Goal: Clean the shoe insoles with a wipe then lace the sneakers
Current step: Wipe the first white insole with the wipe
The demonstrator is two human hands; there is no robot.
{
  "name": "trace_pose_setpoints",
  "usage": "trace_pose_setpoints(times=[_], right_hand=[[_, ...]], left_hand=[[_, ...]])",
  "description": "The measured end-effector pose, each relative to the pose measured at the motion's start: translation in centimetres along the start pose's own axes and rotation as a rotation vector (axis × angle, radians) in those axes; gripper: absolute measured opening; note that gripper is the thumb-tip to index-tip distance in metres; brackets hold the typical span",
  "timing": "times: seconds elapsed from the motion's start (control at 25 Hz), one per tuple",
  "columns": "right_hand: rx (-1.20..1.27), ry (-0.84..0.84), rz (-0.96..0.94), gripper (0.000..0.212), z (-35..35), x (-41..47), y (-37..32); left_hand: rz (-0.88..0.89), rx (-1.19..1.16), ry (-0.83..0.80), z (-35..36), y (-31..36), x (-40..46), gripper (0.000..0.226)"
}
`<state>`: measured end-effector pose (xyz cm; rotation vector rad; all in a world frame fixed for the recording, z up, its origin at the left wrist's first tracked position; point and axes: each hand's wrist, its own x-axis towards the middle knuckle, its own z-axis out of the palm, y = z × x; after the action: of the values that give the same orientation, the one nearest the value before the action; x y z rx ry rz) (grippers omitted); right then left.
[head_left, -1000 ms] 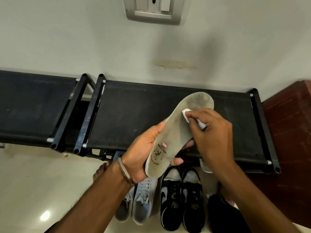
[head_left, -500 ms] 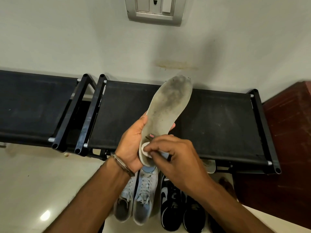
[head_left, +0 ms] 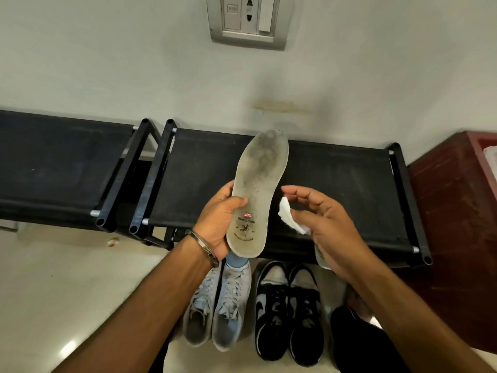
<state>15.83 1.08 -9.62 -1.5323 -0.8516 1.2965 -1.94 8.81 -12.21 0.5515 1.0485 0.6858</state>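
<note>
My left hand [head_left: 219,219] grips a grey, dirt-stained insole [head_left: 259,189] by its heel, toe end pointing up toward the wall. My right hand [head_left: 328,224] holds a small white wipe [head_left: 289,219] between thumb and fingers, just right of the insole and apart from it. On the floor below stand a pair of light grey-blue laced sneakers [head_left: 219,308] and a pair of black-and-white sneakers [head_left: 287,313].
A black fabric shoe rack [head_left: 349,189] runs along the wall behind my hands, with a second rack [head_left: 53,168] to its left. A dark red cabinet [head_left: 457,224] stands at the right. A black shape [head_left: 360,343] lies at bottom right. A socket plate [head_left: 247,20] is on the wall.
My right hand lifted the wipe off the insole's heel and moved it right, clear of the insole. My left hand kept the insole upright.
</note>
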Motion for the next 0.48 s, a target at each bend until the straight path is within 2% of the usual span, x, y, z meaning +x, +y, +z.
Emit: trace_pose_setpoints(times=[0.16,0.4,0.48], right_hand=[[-0.017,-0.082,0.049,0.047,1.1,-1.0,0.0],[-0.082,-0.03,0.072,0.046,2.2,-3.2,0.8],[-0.074,-0.015,0.088,0.046,2.6,-4.5,1.1]], left_hand=[[-0.003,0.065,0.091,0.3,-0.8,-1.3,0.038],[-0.007,0.198,0.162,0.8,-2.4,-4.8,0.036],[0.006,0.284,0.181,0.7,-2.7,-6.4,0.043]])
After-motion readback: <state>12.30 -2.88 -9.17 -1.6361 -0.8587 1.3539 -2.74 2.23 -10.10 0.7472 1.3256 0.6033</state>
